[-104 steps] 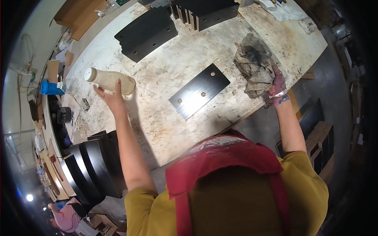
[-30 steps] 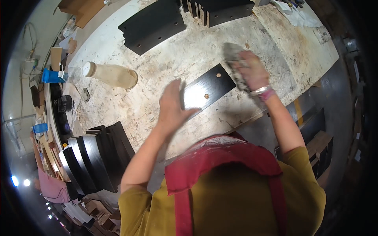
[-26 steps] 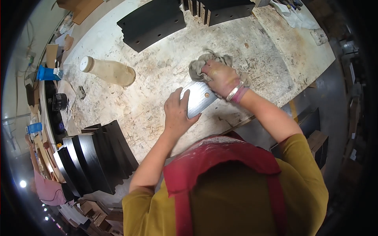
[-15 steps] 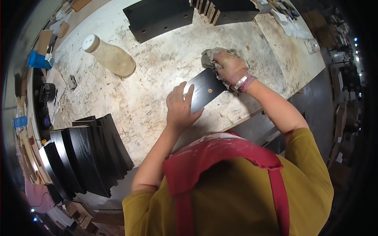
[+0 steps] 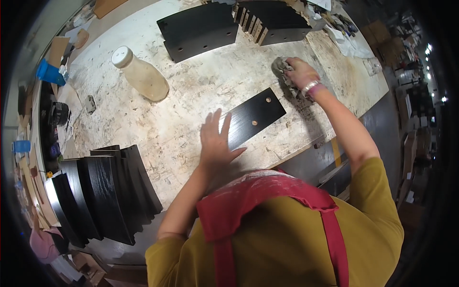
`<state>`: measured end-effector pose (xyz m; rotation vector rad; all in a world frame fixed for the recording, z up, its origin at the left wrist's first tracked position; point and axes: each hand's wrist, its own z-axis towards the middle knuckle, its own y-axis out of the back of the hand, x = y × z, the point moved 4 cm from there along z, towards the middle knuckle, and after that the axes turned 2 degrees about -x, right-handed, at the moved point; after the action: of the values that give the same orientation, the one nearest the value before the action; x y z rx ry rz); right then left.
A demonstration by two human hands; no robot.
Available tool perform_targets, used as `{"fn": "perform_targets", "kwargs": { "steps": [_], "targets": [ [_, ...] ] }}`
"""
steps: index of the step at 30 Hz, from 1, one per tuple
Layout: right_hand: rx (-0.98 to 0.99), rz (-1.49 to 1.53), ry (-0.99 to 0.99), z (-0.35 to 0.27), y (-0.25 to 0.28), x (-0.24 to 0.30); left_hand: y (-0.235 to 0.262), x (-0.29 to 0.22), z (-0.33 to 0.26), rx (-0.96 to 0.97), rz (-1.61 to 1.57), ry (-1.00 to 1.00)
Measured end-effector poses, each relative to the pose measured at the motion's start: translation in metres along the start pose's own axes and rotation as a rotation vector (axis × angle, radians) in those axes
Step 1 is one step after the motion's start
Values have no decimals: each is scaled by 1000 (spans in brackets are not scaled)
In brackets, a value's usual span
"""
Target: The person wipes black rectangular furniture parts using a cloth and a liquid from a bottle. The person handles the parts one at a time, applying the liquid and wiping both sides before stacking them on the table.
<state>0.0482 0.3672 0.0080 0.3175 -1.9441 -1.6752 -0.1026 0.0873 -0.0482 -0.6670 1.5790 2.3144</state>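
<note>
Here we are with our left hand (image 5: 216, 141) spread wide at the left end of the black panel (image 5: 253, 117), fingers splayed and thumb stretched along the near side; nothing is gripped in it. Over to our right hand (image 5: 302, 72), bunched around a crumpled grey rag (image 5: 281, 72), out past the panel's far right corner and clear of it. Whether that rag touches the surface, we cannot tell.

The panel lies flat and slanted on the smudged white table (image 5: 186, 119), between our two hands, two round holes in plain view, the left end covered by our fingers.

Now the risks! If our left hand bears too lightly, a hard sideways stroke could swing the panel round. Grit caught in the cloth could scratch that dark sheen, and a loose fold could snag in a hole or on a corner.

Further out, a capped, cloudy bottle (image 5: 143, 79) stands left of the panel; a careless left elbow or a wide sweep could tip it. Up top, black boards (image 5: 198, 32) and a toothed black stack (image 5: 282, 24) sit well apart from us, while more dark panels (image 5: 103, 191) crowd in rows at lower left, where a bump could topple them.
</note>
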Motion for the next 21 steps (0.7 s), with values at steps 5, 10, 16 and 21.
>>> {"fn": "perform_targets", "kwargs": {
  "steps": [5, 10, 16, 21],
  "targets": [
    [-44, 176, 107, -47, 3, 43, 8, 18, -17, 84, -114, 97],
    [-13, -126, 657, -110, -91, 131, 0, 16, -17, 6, -107, 36],
    [288, 369, 94, -77, -49, 94, 3, 25, -28, -53, -84, 92],
    [-75, 19, 153, -55, -37, 15, 2, 19, -19, -12, -137, 98]
  ]
}}
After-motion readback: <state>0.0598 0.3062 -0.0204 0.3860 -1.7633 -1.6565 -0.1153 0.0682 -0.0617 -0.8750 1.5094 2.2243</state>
